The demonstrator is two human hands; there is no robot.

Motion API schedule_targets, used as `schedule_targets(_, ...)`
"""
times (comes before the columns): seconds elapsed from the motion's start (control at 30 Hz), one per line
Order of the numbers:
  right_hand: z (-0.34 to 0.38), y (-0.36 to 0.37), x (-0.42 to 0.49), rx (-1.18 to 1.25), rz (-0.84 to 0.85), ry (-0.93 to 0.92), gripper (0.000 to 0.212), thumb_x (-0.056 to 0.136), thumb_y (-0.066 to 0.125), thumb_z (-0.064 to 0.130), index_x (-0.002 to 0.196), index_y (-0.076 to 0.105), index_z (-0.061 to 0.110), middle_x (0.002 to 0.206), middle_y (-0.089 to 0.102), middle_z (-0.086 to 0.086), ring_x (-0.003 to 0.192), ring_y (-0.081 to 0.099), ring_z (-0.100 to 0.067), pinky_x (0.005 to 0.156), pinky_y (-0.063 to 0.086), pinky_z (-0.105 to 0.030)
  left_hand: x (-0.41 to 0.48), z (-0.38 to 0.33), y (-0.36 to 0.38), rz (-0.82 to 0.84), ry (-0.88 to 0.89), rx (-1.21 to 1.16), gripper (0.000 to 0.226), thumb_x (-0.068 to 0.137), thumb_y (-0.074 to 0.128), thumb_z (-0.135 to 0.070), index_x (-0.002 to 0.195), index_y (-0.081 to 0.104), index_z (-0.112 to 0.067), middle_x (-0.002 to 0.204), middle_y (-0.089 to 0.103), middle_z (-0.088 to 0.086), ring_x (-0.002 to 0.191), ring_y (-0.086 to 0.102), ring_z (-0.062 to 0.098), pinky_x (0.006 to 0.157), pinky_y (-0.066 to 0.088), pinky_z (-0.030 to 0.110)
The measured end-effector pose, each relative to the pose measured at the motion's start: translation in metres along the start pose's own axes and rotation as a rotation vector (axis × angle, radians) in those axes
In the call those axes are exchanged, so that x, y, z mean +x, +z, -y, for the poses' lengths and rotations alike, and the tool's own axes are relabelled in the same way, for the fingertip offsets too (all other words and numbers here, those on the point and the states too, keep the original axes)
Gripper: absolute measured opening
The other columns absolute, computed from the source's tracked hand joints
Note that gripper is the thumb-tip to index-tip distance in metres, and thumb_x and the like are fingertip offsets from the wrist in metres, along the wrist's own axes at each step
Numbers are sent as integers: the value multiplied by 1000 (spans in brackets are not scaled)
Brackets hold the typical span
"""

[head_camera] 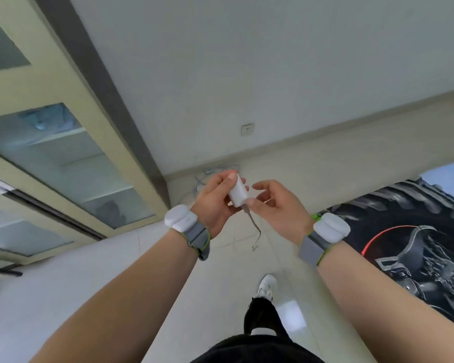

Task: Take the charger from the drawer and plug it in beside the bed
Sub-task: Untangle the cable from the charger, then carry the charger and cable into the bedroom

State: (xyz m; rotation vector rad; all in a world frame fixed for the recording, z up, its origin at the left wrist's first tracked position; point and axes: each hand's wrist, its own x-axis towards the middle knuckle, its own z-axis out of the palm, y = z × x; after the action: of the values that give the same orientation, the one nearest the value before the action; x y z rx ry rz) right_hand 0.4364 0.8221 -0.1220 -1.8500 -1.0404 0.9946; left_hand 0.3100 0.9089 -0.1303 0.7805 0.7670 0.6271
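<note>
Item 1: charger, a white block. I see it held in mid-air over the floor, tilted, in front of the far wall's corner. The left hand grips it, with the thumb along its upper face and the fingers curled behind.

Item 2: cable, thin and grey. It leaves the charger's lower end and hangs loose between my two wrists. The right hand pinches it where it meets the charger, thumb tip against a curled finger; the index finger stands slightly apart above.

Item 3: wall socket, a pale plate low on the far wall, above the skirting and well apart from the charger.

Item 4: bed, at right, under a dark printed cover.

Item 5: cabinet, at left, cream-framed with glass doors and shelves behind.

Item 6: wristbands, one on each wrist, each grey with a white pod.

Item 7: white shoe, on the pale floor, near centre.
</note>
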Motion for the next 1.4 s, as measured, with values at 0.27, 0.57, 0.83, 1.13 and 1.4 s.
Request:
schedule_targets(0.27, 0, -99, 120, -55, -23, -44, 43, 75, 71, 41, 113, 52, 31, 96, 62, 7, 69, 58, -12, 64, 49, -25, 144, -25, 95, -34, -44, 23, 20, 92, 52, -34, 89, 57, -15, 95, 58, 14, 93, 57, 35, 80, 50, 45)
schedule_targets(0.57, -7, -166, 227, 178, -15, -8, 56, 79, 70, 29, 124, 38, 29, 92, 61, 1, 67, 56, -11, 62, 48, -25, 266, -62, 141, 128, -57, 40, 28, 88, 58, -12, 115, 49, -12, 105, 62, 8, 100, 56, 25, 76, 55, 33)
schedule_targets(0.83, -28, -233, 351, 337, -181, 82, 5, 87, 61, 7, 82, 64, 7, 53, 53, 2, 47, 48, -8, 52, 41, -22, 431, -132, 184, 48, -10, 75, 16, 89, 58, -27, 95, 46, -18, 93, 46, 0, 78, 52, 17, 61, 57, 30)
schedule_targets(1.13, -29, -305, 439, 353, -529, 189, 18, 87, 62, 15, 85, 66, -3, 55, 52, -3, 38, 39, -3, 41, 35, -15, 559, -142, 256, 350, -364, -246, 28, 91, 50, -28, 107, 53, -5, 88, 67, 6, 77, 70, 18, 74, 59, 29)
schedule_targets(1.4, -92, -393, 471, 255, -563, 335, 12, 85, 64, 22, 82, 71, 13, 57, 59, 3, 43, 40, -5, 45, 35, -18, 661, -106, 352, 258, -113, 348, 29, 91, 55, -36, 108, 47, -13, 83, 59, 8, 43, 44, 12, 45, 39, 24)
